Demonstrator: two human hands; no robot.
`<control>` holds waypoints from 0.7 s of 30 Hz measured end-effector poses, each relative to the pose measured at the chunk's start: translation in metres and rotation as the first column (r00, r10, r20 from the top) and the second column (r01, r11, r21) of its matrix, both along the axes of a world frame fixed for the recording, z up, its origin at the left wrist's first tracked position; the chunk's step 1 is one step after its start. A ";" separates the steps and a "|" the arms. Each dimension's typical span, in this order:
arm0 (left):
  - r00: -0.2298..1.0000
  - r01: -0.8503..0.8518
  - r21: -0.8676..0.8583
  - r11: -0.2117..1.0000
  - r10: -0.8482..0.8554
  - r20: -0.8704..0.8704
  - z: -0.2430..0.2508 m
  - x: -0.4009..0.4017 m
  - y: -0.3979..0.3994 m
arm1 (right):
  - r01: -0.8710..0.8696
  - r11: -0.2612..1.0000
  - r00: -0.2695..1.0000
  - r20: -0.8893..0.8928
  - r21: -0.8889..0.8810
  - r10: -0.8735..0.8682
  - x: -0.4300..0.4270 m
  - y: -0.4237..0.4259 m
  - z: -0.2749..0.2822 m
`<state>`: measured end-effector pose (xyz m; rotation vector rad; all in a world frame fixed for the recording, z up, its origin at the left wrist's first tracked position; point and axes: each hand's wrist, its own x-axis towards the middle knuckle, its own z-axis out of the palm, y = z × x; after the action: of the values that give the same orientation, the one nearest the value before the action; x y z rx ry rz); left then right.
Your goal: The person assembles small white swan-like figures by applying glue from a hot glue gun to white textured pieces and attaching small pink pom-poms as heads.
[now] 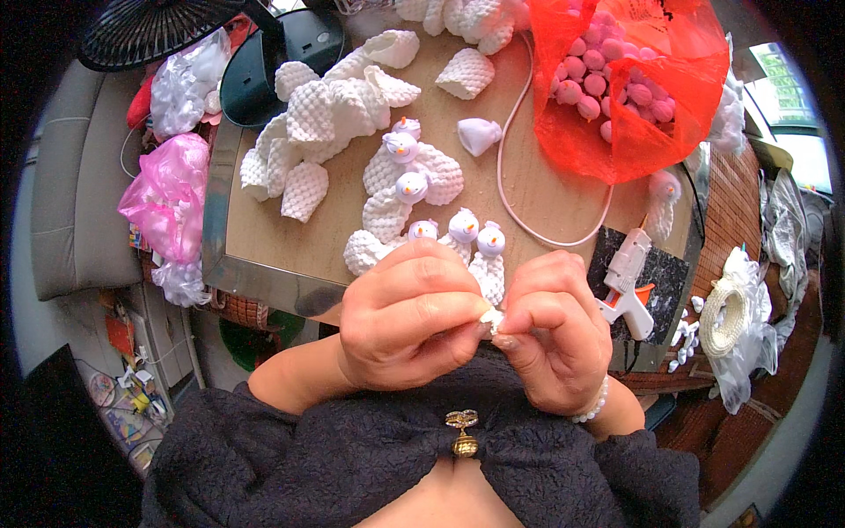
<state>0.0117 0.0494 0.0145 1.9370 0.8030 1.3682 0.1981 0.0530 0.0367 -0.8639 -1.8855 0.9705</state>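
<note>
Between the fingertips of my left hand (pixel 416 317) and my right hand (pixel 561 327) is a small white scrap (pixel 492 318), pinched from both sides. My fingers cover most of it, so I cannot tell what it is. Just beyond my hands lie small snowman figures, among them one with a smiling head (pixel 491 240) on a white crocheted body (pixel 488 277). Further off, another snowman head (pixel 412 188) rests among white crocheted pieces (pixel 443 175). A pile of white crocheted pieces (pixel 310 112) spreads behind them on the table (pixel 264 244).
At right a white hot glue gun (pixel 627 264) stands on a black marbled board (pixel 667 284). A white cable (pixel 505 158) loops across the table near a red plastic bag (pixel 574 148) of pink balls (pixel 594 84). A black fan (pixel 158 30) stands at the far left.
</note>
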 end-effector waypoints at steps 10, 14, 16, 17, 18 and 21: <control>0.966 0.199 -0.155 0.968 -0.167 0.199 -0.004 0.001 0.005 | 0.055 0.986 0.971 -0.220 -0.157 -0.089 -0.005 -0.006 -0.010; 0.958 0.278 -0.115 0.954 -0.265 0.112 -0.001 -0.004 0.014 | 0.000 0.918 0.933 -0.330 -0.396 -0.142 -0.002 -0.013 -0.011; 0.954 0.296 -0.081 0.952 -0.291 0.068 -0.001 -0.005 0.016 | -0.161 0.786 0.865 -0.468 -0.597 -0.178 0.001 -0.013 -0.011; 0.956 0.288 -0.066 0.955 -0.282 0.083 -0.001 -0.004 0.016 | -0.162 0.785 0.865 -0.468 -0.597 -0.178 0.003 -0.012 -0.013; 0.956 0.281 -0.051 0.958 -0.275 0.098 -0.001 -0.004 0.016 | -0.200 0.808 0.865 -0.487 -0.554 -0.120 0.004 -0.010 -0.018; 0.983 0.159 -0.056 0.986 -0.153 0.104 -0.005 -0.001 0.011 | -0.171 0.863 0.905 -0.421 -0.476 -0.053 0.007 -0.008 -0.019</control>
<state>0.0102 0.0604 0.0099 1.8258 0.6265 1.3174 0.2049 0.0453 0.0180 -0.8017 -1.3038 1.5956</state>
